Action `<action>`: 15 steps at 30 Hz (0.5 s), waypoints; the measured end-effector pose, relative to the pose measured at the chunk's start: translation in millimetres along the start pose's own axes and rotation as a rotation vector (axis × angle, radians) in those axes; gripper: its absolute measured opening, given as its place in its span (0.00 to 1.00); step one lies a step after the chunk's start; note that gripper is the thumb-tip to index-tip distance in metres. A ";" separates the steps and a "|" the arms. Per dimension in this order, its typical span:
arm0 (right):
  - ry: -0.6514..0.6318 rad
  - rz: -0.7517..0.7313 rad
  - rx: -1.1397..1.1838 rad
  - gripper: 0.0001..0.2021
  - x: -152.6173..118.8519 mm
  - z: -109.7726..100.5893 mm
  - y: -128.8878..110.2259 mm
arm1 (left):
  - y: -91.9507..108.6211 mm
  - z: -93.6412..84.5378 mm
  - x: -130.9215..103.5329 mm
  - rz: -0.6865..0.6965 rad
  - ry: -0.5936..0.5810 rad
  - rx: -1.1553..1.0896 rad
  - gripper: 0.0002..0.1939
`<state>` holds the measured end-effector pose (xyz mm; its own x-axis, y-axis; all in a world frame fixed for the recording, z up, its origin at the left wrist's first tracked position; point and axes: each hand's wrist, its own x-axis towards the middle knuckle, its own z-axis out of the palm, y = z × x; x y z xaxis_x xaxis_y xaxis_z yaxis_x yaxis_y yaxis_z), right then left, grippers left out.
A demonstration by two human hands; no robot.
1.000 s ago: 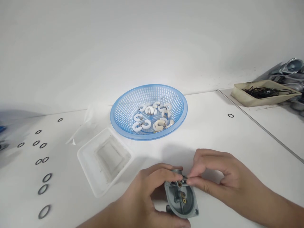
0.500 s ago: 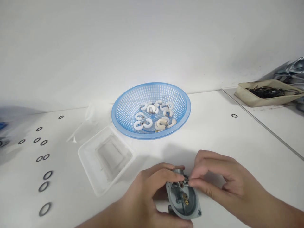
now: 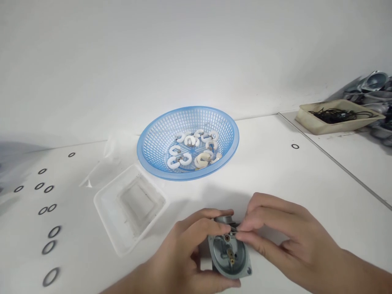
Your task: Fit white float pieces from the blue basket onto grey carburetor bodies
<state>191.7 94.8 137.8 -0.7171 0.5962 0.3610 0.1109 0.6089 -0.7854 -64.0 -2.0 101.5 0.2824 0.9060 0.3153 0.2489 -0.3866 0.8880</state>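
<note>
A grey metal carburetor body [image 3: 218,257] is held low in front of me, its round bowl side facing up with brass jets inside. My left hand [image 3: 190,245] wraps round it from the left, index finger on its upper rim and thumb below. My right hand [image 3: 275,232] is closed in a pinch at the upper right of the bowl, thumb and index fingertip beside the small posts there. Whatever sits between those fingertips is too small and covered to name. Beyond the hands, a blue plastic basket [image 3: 142,161] holds several white, C-shaped carburetor floats [image 3: 185,159].
A shallow white tray [image 3: 102,212] lies left of my hands, near a clear plastic bag [image 3: 104,167]. Several black rings [image 3: 51,277] are scattered at left; one ring [image 3: 295,146] lies at right. Rightward are a cream tray [image 3: 318,128] of black wiry parts and stacked metal bodies [image 3: 375,81].
The view has shifted slightly, so the table things appear further left. My hands and the carburetor body have moved a little left together; the right fingertips stay at its upper right edge.
</note>
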 end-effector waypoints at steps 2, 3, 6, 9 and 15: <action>0.002 -0.051 -0.047 0.06 -0.6 -0.8 -0.6 | 1.7 0.1 1.1 -0.017 -0.012 -0.010 0.46; 0.008 -0.090 -0.085 0.06 -0.6 -1.2 -1.3 | 2.3 0.2 1.5 -0.025 -0.021 -0.024 0.45; 0.043 -0.222 -0.221 0.06 0.0 -1.8 -4.7 | 3.2 0.7 2.1 -0.024 -0.026 -0.047 0.42; 0.044 -0.288 -0.320 0.08 0.0 -2.4 -7.8 | 3.9 0.9 3.6 -0.008 -0.017 -0.048 0.40; -0.072 -0.301 -0.381 0.07 -4.1 -8.0 -10.3 | 6.1 0.3 4.0 -0.011 -0.032 -0.002 0.35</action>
<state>199.0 90.3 148.4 -0.8005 0.3345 0.4972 0.1255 0.9049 -0.4068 -61.0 -0.8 108.1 0.3093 0.9042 0.2947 0.2501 -0.3763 0.8921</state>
